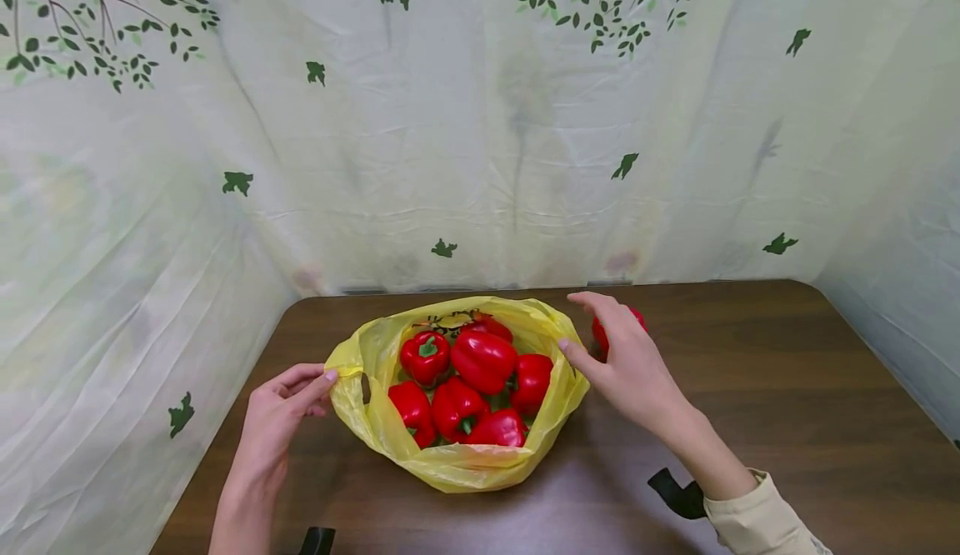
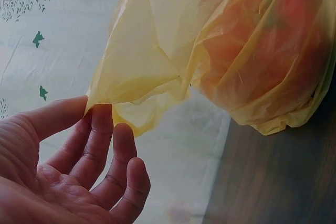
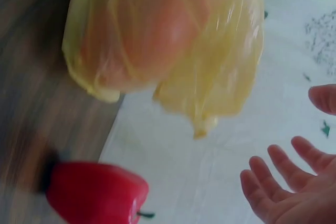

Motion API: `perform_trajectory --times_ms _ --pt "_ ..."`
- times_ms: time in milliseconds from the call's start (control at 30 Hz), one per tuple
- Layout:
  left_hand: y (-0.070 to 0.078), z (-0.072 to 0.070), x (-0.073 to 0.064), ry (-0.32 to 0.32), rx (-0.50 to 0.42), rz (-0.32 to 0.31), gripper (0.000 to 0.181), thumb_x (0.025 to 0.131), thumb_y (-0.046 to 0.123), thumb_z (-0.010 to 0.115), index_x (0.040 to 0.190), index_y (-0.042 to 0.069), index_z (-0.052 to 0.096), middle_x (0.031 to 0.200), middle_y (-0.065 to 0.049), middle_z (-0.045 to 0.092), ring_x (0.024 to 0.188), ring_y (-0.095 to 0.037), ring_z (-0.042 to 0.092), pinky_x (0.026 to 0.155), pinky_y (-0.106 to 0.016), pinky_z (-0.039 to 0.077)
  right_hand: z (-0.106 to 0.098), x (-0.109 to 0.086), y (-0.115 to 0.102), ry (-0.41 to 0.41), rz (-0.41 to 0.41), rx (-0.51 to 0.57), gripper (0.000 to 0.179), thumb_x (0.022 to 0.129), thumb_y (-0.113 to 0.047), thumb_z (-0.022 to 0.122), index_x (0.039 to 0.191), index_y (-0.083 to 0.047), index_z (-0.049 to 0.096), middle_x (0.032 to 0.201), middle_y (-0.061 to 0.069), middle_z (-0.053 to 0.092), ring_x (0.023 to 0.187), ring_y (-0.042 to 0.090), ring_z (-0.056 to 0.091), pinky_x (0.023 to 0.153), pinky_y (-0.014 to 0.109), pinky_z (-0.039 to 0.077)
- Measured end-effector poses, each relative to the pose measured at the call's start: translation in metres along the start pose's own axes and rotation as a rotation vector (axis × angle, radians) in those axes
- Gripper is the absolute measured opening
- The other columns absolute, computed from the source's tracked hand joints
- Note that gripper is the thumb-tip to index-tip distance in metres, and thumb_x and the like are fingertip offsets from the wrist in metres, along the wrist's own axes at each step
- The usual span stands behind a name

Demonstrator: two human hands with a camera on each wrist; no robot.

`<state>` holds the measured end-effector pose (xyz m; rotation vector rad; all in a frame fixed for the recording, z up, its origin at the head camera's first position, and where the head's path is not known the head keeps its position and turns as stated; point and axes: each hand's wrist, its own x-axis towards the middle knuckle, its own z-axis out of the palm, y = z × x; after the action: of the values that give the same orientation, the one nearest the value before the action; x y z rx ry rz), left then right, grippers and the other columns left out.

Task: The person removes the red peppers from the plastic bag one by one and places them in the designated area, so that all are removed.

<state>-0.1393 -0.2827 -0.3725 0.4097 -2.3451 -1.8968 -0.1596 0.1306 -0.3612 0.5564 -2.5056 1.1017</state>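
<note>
A yellow plastic bag (image 1: 360,434) stands with its mouth spread wide on the table, and several red bell peppers (image 1: 483,361) lie inside it. My left hand (image 1: 279,409) pinches the bag's left handle between thumb and fingers; the left wrist view shows the thin plastic (image 2: 142,72) caught at the fingertips. Just off the bag's right rim is my right hand (image 1: 626,359), its fingers spread and holding nothing. Beyond that hand, partly hidden by it, a loose red bell pepper (image 3: 94,191) lies on the table. Through the bag's wall, peppers show as blurred orange shapes.
The brown wooden table (image 1: 787,405) extends to the right of the bag. Black tape pieces (image 1: 677,495) lie near its front edge. A pale curtain (image 1: 480,138) printed with leaves and branches hangs behind the table and along both sides.
</note>
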Motion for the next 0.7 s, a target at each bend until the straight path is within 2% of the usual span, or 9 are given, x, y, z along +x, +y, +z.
perform_trajectory --times_ms 233,500,700 --pt "0.002 0.001 -0.001 0.001 0.006 -0.003 0.024 0.089 0.025 0.076 0.102 0.006 0.072 0.082 0.005 0.070 0.072 -0.018 0.064 0.066 -0.028 0.055 0.019 -0.001 -0.013 -0.042 -0.076 0.045 0.058 0.086 -0.025 0.078 0.136 -0.015 0.051 0.133 -0.003 0.053 0.119 0.019 0.050 0.096 0.040 0.048" --pt "0.002 0.000 -0.001 0.000 0.006 0.003 0.023 0.089 0.025 0.076 0.101 0.006 0.071 0.082 0.004 0.070 0.072 -0.019 0.064 0.066 -0.028 0.055 0.043 0.006 -0.018 -0.195 -0.156 0.035 0.062 0.084 -0.029 0.080 0.137 -0.016 0.051 0.137 -0.003 0.051 0.127 0.014 0.044 0.102 0.039 0.044" --pt "0.002 0.000 -0.001 0.000 0.005 0.005 0.024 0.089 0.026 0.076 0.102 0.007 0.071 0.082 0.005 0.070 0.071 -0.018 0.064 0.066 -0.028 0.055 0.060 0.012 -0.012 -0.263 -0.263 -0.055 0.067 0.080 -0.030 0.083 0.137 -0.012 0.052 0.137 0.002 0.051 0.128 0.018 0.046 0.103 0.039 0.044"
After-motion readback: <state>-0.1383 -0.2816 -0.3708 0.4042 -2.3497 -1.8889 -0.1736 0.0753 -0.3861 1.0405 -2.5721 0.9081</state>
